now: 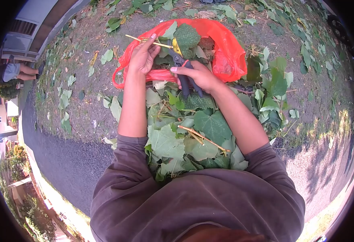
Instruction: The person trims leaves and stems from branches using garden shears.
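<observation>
My left hand (144,57) pinches a thin yellowish stem (162,44) between thumb and fingers, over the near left side of an open red plastic bag (230,50). My right hand (199,76) is wrapped around pruning shears (185,74) with dark handles and a yellow part near the blades. The blades meet the stem's right end, beside a broad green leaf (186,37). Whether that leaf joins the stem cannot be made out. Other leaves lie inside the bag, partly hidden by my hands.
A heap of cut leaves (167,142) with a brown twig (203,138) lies between my forearms. More leaves (275,86) are piled right of the bag and scattered over the soil. Asphalt (60,161) borders the ground nearby. A person (17,71) stands far left near a building.
</observation>
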A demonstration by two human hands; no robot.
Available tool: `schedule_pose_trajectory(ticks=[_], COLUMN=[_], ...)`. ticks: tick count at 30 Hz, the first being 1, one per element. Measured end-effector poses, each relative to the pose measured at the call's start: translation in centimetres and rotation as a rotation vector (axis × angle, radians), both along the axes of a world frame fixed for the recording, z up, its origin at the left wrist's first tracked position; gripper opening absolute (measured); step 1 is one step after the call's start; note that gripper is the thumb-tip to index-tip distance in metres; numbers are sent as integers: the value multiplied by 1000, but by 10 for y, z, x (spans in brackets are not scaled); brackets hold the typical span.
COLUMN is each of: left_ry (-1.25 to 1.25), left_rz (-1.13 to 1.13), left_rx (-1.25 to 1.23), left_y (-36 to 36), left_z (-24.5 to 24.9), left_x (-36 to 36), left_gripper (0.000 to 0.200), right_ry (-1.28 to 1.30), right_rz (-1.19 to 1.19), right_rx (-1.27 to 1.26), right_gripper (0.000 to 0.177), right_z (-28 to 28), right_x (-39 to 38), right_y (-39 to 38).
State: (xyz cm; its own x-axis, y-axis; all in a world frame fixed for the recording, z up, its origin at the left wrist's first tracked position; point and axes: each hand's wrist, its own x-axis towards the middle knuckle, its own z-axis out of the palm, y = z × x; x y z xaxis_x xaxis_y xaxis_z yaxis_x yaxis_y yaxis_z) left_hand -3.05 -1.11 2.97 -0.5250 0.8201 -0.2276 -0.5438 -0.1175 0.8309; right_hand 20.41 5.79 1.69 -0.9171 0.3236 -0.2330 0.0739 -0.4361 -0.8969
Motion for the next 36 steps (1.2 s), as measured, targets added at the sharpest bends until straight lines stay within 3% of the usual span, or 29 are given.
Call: schedule_pose_trajectory(ticks=[6,10,12,15,20,31,36], left_ry=[54,-55,-107,-76,384,673,757], left_rz=[64,157,145,102,111,66,-30], left_rx=[41,195,261,314,243,172,191], left_y=[1,0,-1,2,5,0,-1], left_z=[-6,-5,1,11,2,8,10], left_x=[-8,-13,-11,2,10,21,24], left_gripper=[18,21,23,24,22,21,19], right_ry=[-151,-128,-84,-41,-30,-49,-43], right_rz=[-39,-43,58,75,55,28,-100], right_rx=[114,120,-66,-5,-32,-64,-303], right_gripper=[43,43,44,45,45,51,49], right_z=[6,-3,-6,-6,-4,1,-1], right_x=[-1,-3,-3,-1,0,2,1], right_y=[-3,0,4,2,4,5,6])
